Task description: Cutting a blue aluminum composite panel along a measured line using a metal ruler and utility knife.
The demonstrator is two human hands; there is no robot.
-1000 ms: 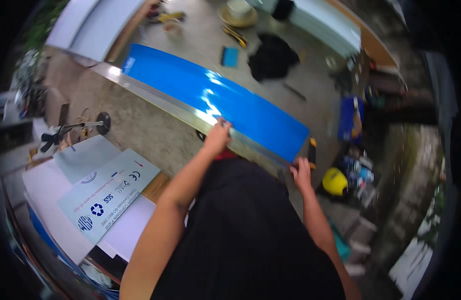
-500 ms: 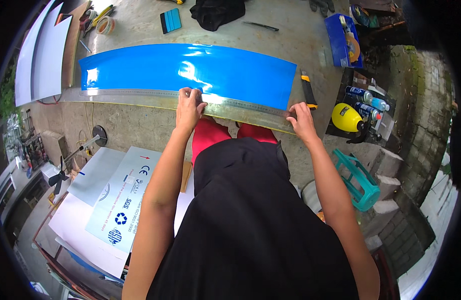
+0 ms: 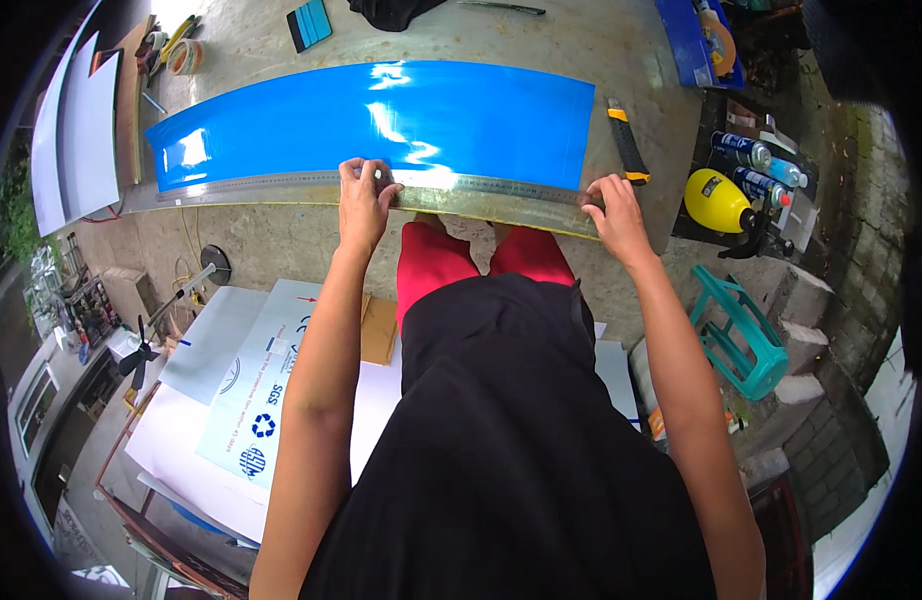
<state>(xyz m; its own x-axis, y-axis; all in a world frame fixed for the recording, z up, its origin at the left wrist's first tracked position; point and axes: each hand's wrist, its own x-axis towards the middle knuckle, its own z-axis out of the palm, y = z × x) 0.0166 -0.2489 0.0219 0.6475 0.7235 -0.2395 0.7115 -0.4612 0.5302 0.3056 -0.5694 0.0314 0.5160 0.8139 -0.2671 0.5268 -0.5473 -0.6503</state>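
A long, glossy blue sheet (image 3: 311, 130) lies across the metal-topped table. Along its near edge runs a long metal ruler (image 3: 481, 186), close to the table's front edge. My left hand (image 3: 364, 205) bends its fingers over the ruler near the middle, the thumb out to the right; a small dark patch by the fingertips is too unclear to name. At the ruler's right end my right hand (image 3: 618, 218) pinches it between thumb and curled fingers. A yellow-and-black utility knife (image 3: 627, 143) rests on the table just beyond my right hand.
At the back are a blue squeegee (image 3: 309, 24), a black cloth (image 3: 396, 12) and a tape roll (image 3: 186, 57). White panels (image 3: 86, 140) lean at the left. To the right are a blue box (image 3: 686, 45), a yellow spray bottle (image 3: 716, 200), several cans and a green stool (image 3: 736, 335).
The view has shifted, so the table's far things sit higher and the right side lies farther right. Both hands stay at the ruler. The sheet shows no clear movement on the table.
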